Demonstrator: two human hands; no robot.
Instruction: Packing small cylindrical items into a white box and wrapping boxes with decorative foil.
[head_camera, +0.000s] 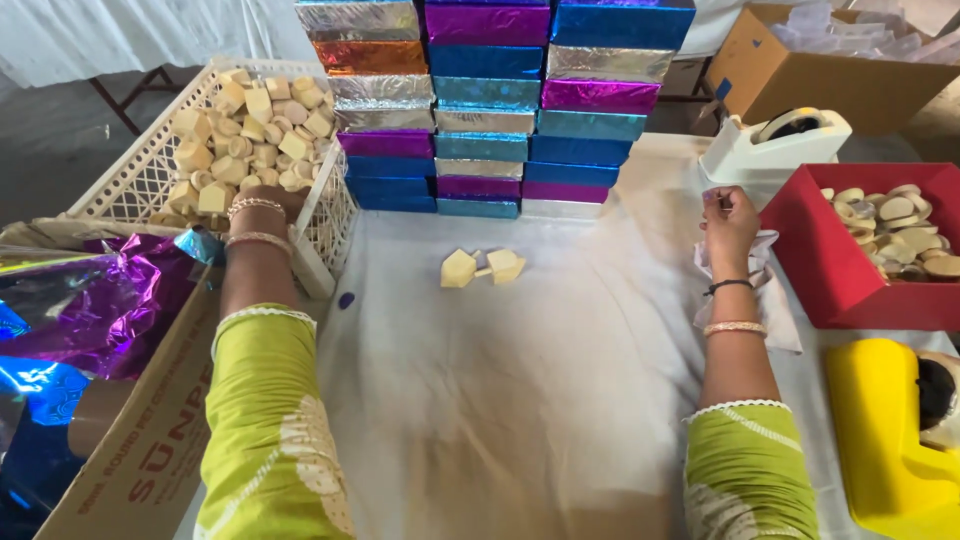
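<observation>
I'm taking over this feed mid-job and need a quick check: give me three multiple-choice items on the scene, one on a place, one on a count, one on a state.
1. Where is the left hand?
A. Reaching into the white basket of pale blocks
B. On the yellow tape dispenser
C. In the red box

2. How many pale pieces lie loose on the white cloth mid-table?
A. None
B. Two
C. Six

3. What is the state of the right hand?
A. Open, flat on the cloth
B. Closed on a foil box
C. Pinching something small beside the white tape dispenser

Answers:
1. A, the hand sits at the basket's near edge among the blocks.
2. B, two pieces lie side by side before the stacked foil boxes.
3. C, the fingers are drawn together by the dispenser; what they hold is too small to tell.
</observation>
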